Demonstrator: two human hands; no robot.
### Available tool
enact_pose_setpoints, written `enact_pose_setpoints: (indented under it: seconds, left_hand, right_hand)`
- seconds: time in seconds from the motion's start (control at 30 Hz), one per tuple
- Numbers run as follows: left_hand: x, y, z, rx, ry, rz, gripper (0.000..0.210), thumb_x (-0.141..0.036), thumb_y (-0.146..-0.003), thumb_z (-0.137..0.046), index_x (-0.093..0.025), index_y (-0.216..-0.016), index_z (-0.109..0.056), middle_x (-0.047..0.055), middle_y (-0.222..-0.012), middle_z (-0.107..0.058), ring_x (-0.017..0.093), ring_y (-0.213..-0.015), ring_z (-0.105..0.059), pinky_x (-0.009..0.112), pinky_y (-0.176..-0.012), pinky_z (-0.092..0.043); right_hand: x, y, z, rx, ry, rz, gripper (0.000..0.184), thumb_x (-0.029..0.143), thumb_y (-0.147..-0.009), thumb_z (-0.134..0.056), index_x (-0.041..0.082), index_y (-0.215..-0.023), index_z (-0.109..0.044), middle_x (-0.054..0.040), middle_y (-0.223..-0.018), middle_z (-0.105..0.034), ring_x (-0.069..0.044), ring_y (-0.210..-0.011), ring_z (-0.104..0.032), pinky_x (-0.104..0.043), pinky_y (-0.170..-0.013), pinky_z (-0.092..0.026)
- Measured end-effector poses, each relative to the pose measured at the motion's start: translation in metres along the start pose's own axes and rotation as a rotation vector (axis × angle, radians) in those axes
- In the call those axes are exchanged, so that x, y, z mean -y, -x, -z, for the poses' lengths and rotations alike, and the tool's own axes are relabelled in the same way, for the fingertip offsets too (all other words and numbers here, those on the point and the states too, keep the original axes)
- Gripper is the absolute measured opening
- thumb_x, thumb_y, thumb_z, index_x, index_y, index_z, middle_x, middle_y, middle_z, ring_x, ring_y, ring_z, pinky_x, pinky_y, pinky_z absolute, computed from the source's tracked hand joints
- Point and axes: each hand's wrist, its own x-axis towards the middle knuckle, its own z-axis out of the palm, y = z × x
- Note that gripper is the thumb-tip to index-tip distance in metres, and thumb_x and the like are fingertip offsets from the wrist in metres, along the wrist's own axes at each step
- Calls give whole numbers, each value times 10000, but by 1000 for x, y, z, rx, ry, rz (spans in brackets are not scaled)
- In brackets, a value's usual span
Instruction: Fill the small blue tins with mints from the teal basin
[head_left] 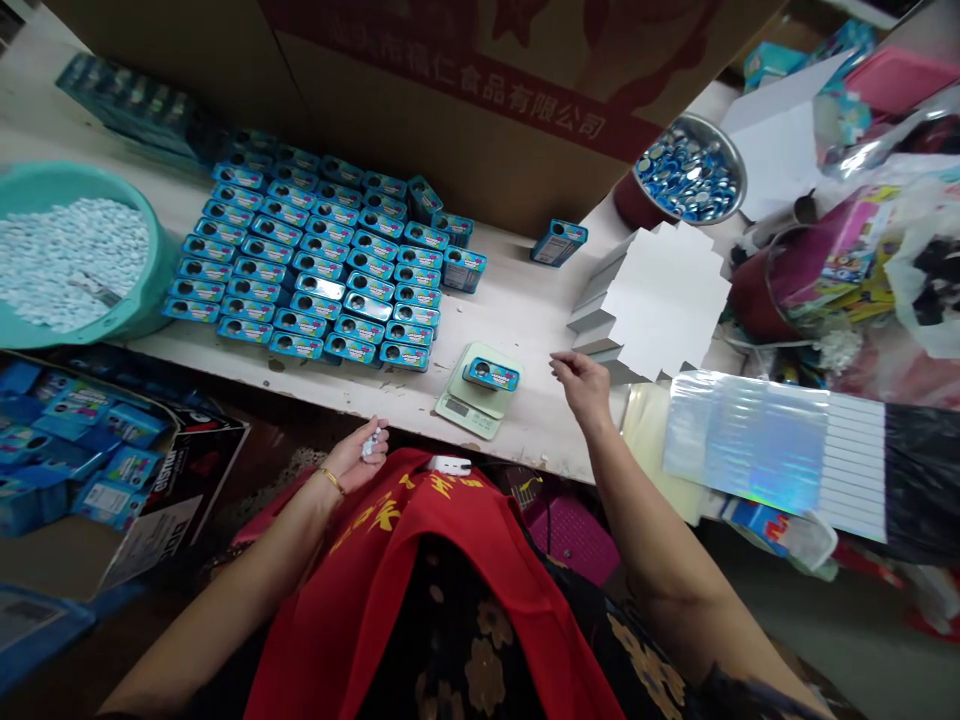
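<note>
Several pale blue-white tablets (370, 445) lie in the cupped fingers of my left hand (356, 460), which is just off the table's front edge. A small blue tin (493, 374) with a dark round opening in its top rests on a pale green digital scale (469, 412). To the right of the scale is my right hand (585, 388), above the table, its thumb and fingers drawn together; whether anything is between them I cannot make out. Rows of similar blue tins (322, 265) stand to the left of the scale.
A turquoise tub (154, 270) of tablets stands at the left, above a carton of blue boxes (79, 410). A large cardboard box (450, 120) borders the back. At the right are folded white cartons (660, 300), a metal bowl (739, 170) of round lids and shiny sheets (750, 440).
</note>
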Motion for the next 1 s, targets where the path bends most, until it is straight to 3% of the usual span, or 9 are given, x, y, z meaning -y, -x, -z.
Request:
enact_pose_setpoints:
  seconds: [0.23,0.43,0.53,0.63,0.77,0.87,1.0]
  left_hand:
    - [-2,16,14,-69,88,-70,129,-189,-827,-434,-121,-860,-538,4,-625,-482,35,-437,-410,118,-306,-277]
    - [8,29,27,-187,184,-149,110,-145,-809,-452,-125,-872,-540,2,-624,-498,37,-429,-423,122,-306,-282]
    - [15,35,22,-198,196,-166,110,-137,-799,-470,-118,-880,-542,0,-627,-499,34,-438,-432,118,-318,-286]
    - [19,38,10,-181,196,-153,110,-144,-798,-472,-116,-871,-549,9,-642,-515,40,-453,-446,124,-329,-298]
    - [19,32,-8,-116,155,-122,124,-163,-800,-468,-114,-853,-569,36,-670,-552,61,-487,-484,143,-354,-334]
    - [16,20,-25,-73,96,-63,146,-172,-804,-459,-98,-840,-580,75,-720,-593,92,-553,-539,166,-410,-392]
    - [7,0,-58,52,9,42,210,-237,-816,-444,-85,-851,-585,115,-794,-616,136,-623,-581,205,-468,-438]
  right_hand:
    - [24,-75,-49,317,285,195,188,207,-719,-533,170,-865,-645,-25,-783,-640,-120,-656,-559,-273,-683,-450]
    - [43,-121,-113,499,544,493,333,128,-737,-503,176,-1061,-563,-68,-1090,-552,-147,-857,-550,-273,-784,-422]
    - [49,-136,-146,601,615,578,300,138,-749,-494,186,-1034,-573,-71,-1102,-543,-178,-946,-510,-272,-796,-407]
    - [49,-140,-163,660,615,554,201,127,-766,-456,160,-880,-618,-80,-1005,-579,-177,-893,-520,-264,-764,-412]
    - [55,-121,-139,556,571,472,214,103,-764,-417,122,-867,-604,-95,-957,-570,-166,-849,-528,-275,-775,-414]
    - [81,-77,-102,420,253,477,189,153,-778,-425,148,-868,-591,-60,-928,-565,-133,-795,-538,-260,-736,-435]
    - [128,-8,-70,645,-90,502,154,264,-774,-498,196,-864,-602,-14,-889,-588,-120,-784,-556,-252,-691,-460]
